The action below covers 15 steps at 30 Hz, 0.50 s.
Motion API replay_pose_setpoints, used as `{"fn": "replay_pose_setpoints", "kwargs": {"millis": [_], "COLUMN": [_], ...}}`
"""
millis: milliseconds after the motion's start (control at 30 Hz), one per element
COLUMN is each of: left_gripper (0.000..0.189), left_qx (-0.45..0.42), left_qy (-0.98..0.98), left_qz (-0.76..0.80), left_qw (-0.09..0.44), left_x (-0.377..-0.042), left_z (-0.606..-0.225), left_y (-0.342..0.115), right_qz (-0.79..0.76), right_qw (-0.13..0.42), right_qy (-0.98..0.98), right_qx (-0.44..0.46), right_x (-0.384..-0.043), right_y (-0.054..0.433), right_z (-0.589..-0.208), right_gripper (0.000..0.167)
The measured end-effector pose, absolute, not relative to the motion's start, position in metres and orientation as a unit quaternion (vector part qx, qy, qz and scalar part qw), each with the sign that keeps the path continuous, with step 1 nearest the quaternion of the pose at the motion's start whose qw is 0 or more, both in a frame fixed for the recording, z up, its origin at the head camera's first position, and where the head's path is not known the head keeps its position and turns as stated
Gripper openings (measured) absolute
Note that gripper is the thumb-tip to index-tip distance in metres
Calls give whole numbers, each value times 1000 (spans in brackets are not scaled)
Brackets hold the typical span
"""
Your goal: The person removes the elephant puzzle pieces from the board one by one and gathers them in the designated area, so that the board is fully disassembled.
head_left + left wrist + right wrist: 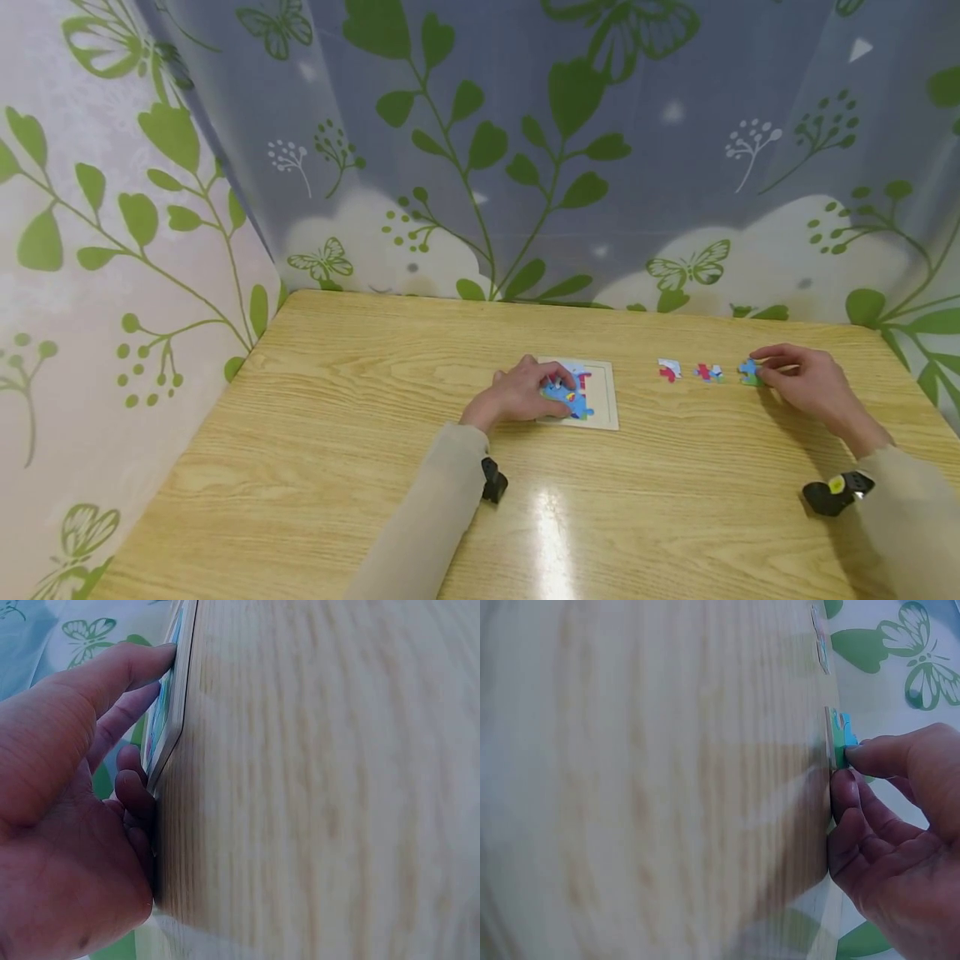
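My left hand rests over the jigsaw board, thumb and index finger on the puzzle picture. In the left wrist view the thumb touches the board's top, and the lower fingers curl beside its edge. Joined pieces with a blue picture fill part of the board; the hand hides some of them. Far to the right, my right hand pinches a blue and green puzzle piece between thumb and fingers. The right wrist view shows the thumb on that piece, close to the table.
Between the board and my right hand lie a red and white puzzle piece and a red and blue one. The wooden table meets a patterned curtain at its back edge. Another patterned cloth hangs along the left.
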<state>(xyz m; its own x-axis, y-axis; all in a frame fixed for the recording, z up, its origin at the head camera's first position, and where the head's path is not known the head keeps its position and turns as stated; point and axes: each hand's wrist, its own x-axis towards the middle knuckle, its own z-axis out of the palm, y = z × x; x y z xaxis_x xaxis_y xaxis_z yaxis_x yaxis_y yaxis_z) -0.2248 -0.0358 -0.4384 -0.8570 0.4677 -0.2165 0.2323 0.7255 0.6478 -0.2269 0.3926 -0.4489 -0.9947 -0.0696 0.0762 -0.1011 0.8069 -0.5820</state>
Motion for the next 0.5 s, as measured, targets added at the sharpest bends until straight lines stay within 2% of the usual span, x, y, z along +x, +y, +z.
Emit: {"fn": "replay_pose_setpoints", "kwargs": {"millis": [500], "left_gripper": [26], "left_qx": [198], "left_qy": [908], "left_qz": [319], "left_qw": [184], "left_x": [-224], "left_z": [-438], "left_y": [-36], "right_qz": [316], "right_qw": [38], "right_qy": [-947], "right_qx": [46], "right_x": [-224], "right_y": [390], "right_z": [-447], "right_gripper": [29]}}
